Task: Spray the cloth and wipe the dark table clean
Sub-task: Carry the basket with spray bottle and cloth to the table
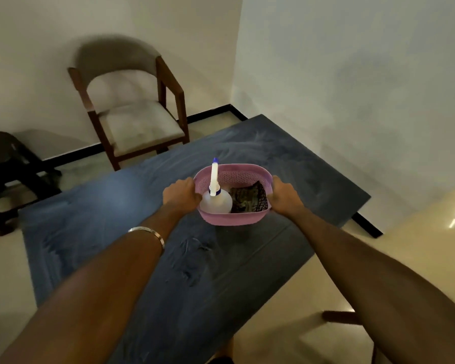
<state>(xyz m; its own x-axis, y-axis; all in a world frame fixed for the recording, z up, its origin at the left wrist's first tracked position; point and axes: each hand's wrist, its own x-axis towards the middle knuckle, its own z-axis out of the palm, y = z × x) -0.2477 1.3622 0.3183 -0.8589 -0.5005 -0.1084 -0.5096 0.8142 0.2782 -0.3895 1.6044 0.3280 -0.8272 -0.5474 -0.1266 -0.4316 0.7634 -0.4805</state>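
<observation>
While both hands, left [182,193] and right [283,191], are gripping the basket [231,219] over the dusty tabletop [95,219], fingers curled on its rim, bottle [216,202] and cloth [250,199] are waiting to be lifted out.

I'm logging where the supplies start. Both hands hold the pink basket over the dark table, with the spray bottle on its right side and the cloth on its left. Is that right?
Not quite: the sides are swapped. The head view shows the spray bottle on the left side of the pink basket and the cloth on the right. The left hand and right hand do hold it over the dark table.
</observation>
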